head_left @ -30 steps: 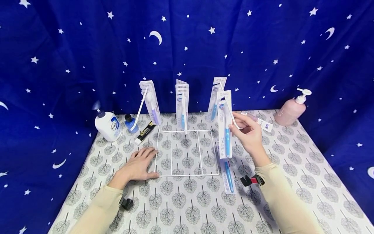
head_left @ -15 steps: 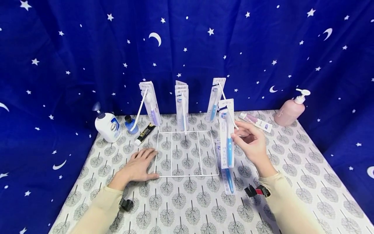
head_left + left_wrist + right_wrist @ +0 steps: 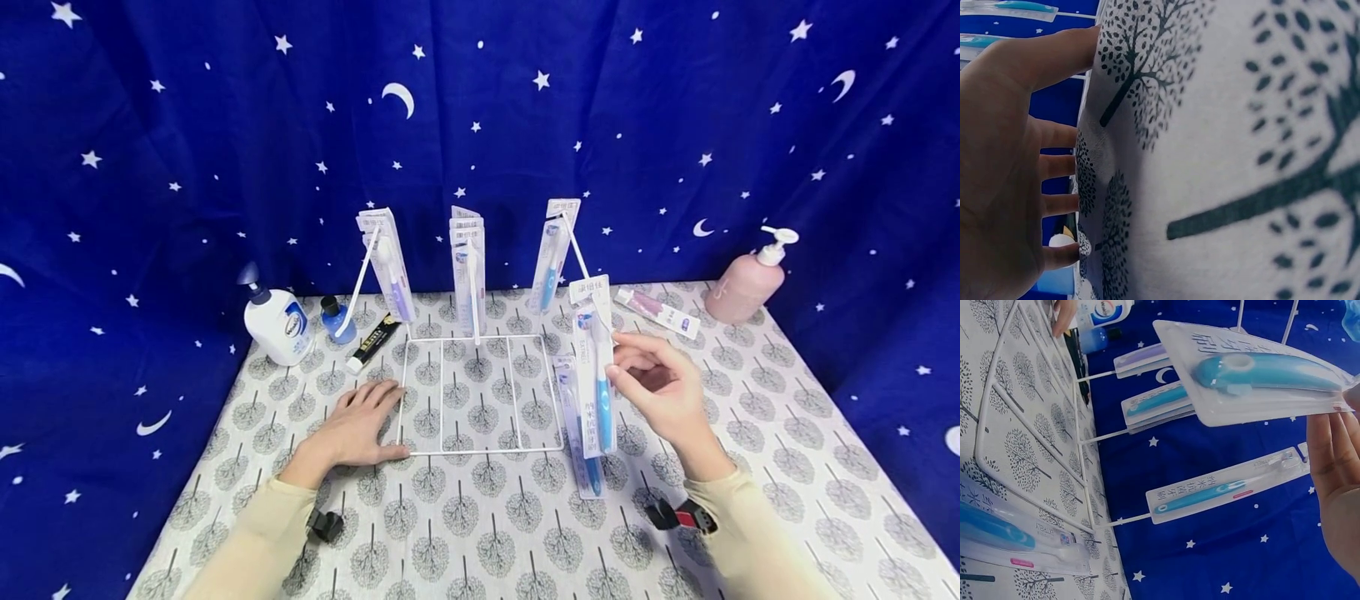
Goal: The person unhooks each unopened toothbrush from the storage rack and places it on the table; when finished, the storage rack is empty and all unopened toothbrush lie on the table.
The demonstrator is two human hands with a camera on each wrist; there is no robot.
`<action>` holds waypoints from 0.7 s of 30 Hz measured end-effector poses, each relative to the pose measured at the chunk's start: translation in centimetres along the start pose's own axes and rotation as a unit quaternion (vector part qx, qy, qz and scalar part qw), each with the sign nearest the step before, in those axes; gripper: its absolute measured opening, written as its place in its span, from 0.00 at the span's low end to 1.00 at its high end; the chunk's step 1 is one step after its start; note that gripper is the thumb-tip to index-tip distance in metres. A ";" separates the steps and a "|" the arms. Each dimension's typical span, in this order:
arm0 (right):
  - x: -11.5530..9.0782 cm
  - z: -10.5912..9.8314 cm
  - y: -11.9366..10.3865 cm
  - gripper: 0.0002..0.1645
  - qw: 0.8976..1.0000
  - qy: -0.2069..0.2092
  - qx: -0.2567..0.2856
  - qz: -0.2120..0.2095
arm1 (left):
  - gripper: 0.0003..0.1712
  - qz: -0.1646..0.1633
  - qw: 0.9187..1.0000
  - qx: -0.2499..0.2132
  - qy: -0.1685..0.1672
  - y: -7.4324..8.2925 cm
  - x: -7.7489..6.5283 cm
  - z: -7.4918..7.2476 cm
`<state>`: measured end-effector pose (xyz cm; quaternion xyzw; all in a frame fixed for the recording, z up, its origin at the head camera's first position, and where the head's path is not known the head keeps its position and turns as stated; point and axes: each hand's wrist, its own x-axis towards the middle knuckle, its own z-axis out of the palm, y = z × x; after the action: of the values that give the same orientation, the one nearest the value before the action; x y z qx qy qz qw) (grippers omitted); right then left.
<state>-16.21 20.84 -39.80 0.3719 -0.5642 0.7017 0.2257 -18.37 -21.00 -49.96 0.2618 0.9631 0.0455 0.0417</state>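
My right hand (image 3: 662, 400) pinches a packaged toothbrush (image 3: 603, 408) with a blue handle by its right edge, fingertips and thumb around it. The pack hangs upright in front of the right hook of a white wire rack (image 3: 480, 452); whether it still touches the hook tip I cannot tell. Behind it, another packaged toothbrush (image 3: 551, 271) hangs on that hook. Fingers spread, my left hand (image 3: 360, 427) rests on the table at the rack base's left side. Below the held pack, a loose packaged toothbrush (image 3: 573, 417) lies on the table, partly covered.
Toothbrush packs hang on the middle hook (image 3: 467, 275) and left hook (image 3: 386, 267). At left stand a white pump bottle (image 3: 279, 327) and a blue bottle (image 3: 337, 321), beside a black tube (image 3: 373, 342). Rightward are a pink tube (image 3: 656, 312) and a pink pump bottle (image 3: 745, 286).
My right hand has drawn the held toothbrush pack forward, down and slightly right along the right hook, away from the pack behind. The left hand has stayed in place.
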 end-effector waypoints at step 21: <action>-1.3 0.4 -2.8 0.26 0.999 -0.029 0.018 -0.002 | 0.60 -0.003 1.000 0.003 -0.011 0.1 0.0 -0.1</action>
<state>-13.21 21.36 -38.98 0.3973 -0.5567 0.7004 0.2042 -18.34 -20.94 -49.82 0.2592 0.9637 0.0393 0.0513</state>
